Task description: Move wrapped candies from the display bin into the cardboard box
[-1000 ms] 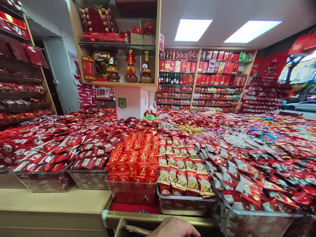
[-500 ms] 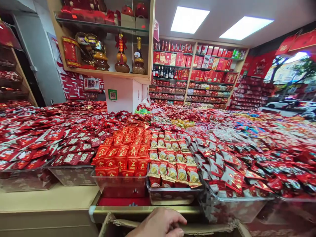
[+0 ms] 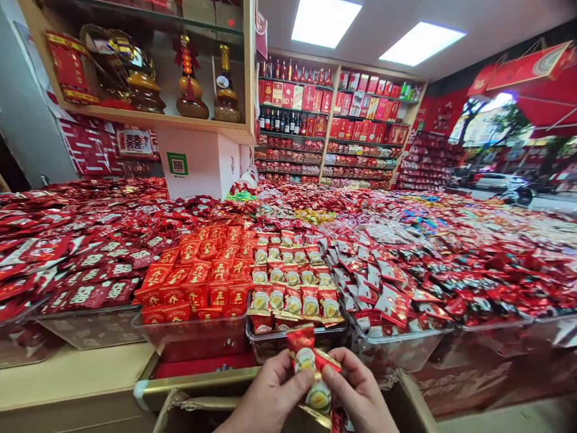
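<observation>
Small red and gold wrapped candies with a yellow fruit picture (image 3: 318,394) are held between my two hands, above an open cardboard box (image 3: 408,400). My left hand (image 3: 274,388) pinches one upright packet (image 3: 301,341) between thumb and fingers. On the other side, my right hand (image 3: 358,388) grips the candies with its thumb on top. Just beyond my hands stands a clear tray (image 3: 295,337) filled with neat rows of the same candies (image 3: 293,278). The box's inside is mostly hidden by my hands.
To the left is a tray of red packets with gold characters (image 3: 196,282). On the right, another tray (image 3: 401,337) is heaped with red and white packets. A gold-edged counter (image 3: 193,380) runs below the trays. Wall shelves (image 3: 336,108) hold boxes and bottles.
Both hands are now in view, holding candies above the box; before, only one hand showed, with no candy visible in it. The view has shifted to the right.
</observation>
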